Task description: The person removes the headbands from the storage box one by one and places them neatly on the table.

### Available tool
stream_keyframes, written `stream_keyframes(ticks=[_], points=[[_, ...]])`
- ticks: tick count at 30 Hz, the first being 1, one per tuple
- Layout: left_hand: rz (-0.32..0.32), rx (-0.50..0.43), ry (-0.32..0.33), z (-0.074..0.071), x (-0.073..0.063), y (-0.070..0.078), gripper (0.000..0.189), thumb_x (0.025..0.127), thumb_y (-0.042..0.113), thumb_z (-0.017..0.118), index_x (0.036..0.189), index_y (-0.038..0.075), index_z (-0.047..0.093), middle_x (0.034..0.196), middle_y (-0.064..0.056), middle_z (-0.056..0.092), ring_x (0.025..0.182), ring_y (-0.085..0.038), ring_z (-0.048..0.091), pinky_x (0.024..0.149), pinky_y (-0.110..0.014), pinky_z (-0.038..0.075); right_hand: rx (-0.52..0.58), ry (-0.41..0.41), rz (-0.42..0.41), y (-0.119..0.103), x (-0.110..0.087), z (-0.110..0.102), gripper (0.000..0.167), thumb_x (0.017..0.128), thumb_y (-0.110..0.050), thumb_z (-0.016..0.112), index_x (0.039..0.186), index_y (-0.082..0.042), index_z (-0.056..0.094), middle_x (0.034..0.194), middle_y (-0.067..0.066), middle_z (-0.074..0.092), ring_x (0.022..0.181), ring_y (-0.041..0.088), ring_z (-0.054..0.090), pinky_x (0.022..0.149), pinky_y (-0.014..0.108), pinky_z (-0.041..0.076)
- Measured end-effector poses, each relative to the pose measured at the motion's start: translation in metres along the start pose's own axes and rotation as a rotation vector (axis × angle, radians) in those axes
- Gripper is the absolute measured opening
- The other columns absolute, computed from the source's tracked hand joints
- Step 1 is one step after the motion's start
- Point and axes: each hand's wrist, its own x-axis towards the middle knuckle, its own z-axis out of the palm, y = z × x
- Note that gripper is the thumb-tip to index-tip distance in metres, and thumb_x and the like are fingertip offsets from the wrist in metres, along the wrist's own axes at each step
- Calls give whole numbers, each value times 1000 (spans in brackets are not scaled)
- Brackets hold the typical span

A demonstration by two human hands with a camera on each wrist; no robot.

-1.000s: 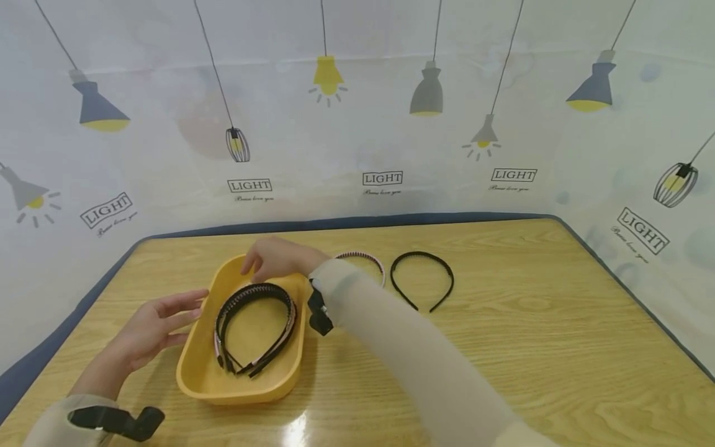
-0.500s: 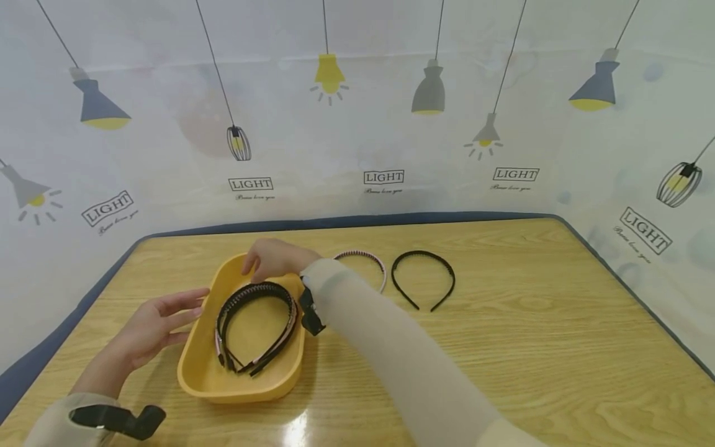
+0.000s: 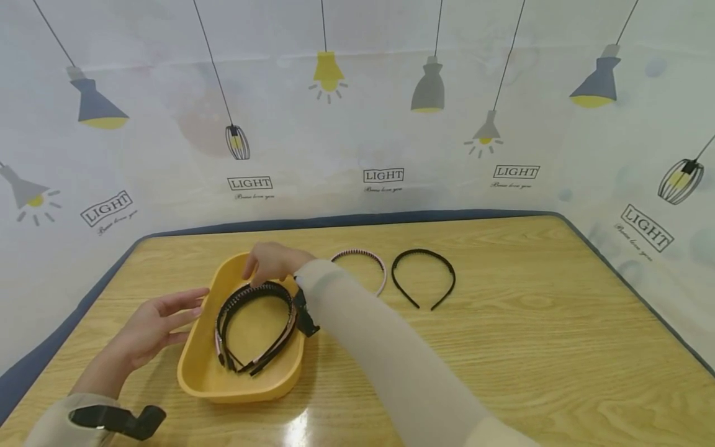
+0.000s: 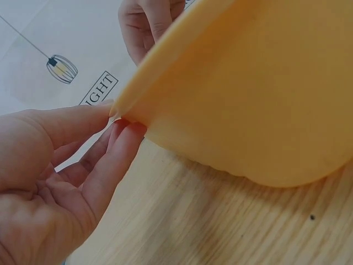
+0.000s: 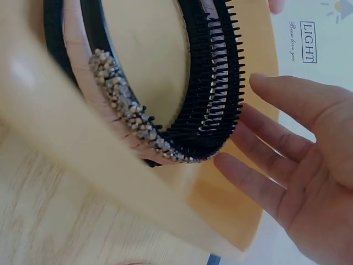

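Note:
Several headbands [image 3: 226, 305] lie nested together in a yellow plastic tray [image 3: 240, 394]. They are black and pink, one has comb teeth along its inside, and another carries sparkling beads [image 5: 118, 91]. My right hand [image 3: 270, 261] reaches over the tray's far end. In the right wrist view its fingers are extended at the outer curve of the headbands, the lower fingertips touching or nearly touching it, with the thumb held apart. My left hand [image 3: 159, 326] touches the tray's left rim and outer wall with fairly straight fingertips [image 4: 135, 132].
On the wooden table [image 3: 503, 347], right of the tray, lie a pink headband [image 3: 383, 267] with dark teeth, partly behind my right sleeve, and a black headband [image 3: 422, 251]. A fabric backdrop [image 3: 357, 136] printed with lamps surrounds the table's back and sides.
My right wrist and forearm have shifted slightly left, while the right fingers stay by the headbands. My left hand, the tray and the headbands keep their places.

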Motion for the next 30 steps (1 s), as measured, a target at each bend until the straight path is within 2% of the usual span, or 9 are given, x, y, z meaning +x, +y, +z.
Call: stream_keyframes(ticks=[4,7,18,30], points=[[4,-9,-3,0,0,0,44,93,19,56,135,12,48,113,-4,45,97,-3,56,80,-34,53,-4,-2,25,0,0,2,27,87,-10,64,113,-11,66,115,0,61,83,8,56,63,27,54],[4,-11,-4,0,0,0,44,93,19,56,135,12,47,114,-3,45,97,-3,55,80,-34,53,5,-2,49,-1,0,3,28,86,-9,64,113,-12,66,116,-1,60,84,8,57,65,28,55],[10,12,-4,0,0,-1,48,93,21,56,138,8,43,116,-5,44,99,-1,54,81,-35,53,18,12,102,0,2,6,29,85,-4,64,112,-15,68,116,-3,60,90,11,57,56,26,54],[10,38,10,-1,0,-2,51,93,23,56,138,5,40,120,-9,42,99,1,52,81,-35,53,12,19,115,0,2,6,32,85,3,61,110,-16,69,119,-2,58,88,12,52,55,29,56]])
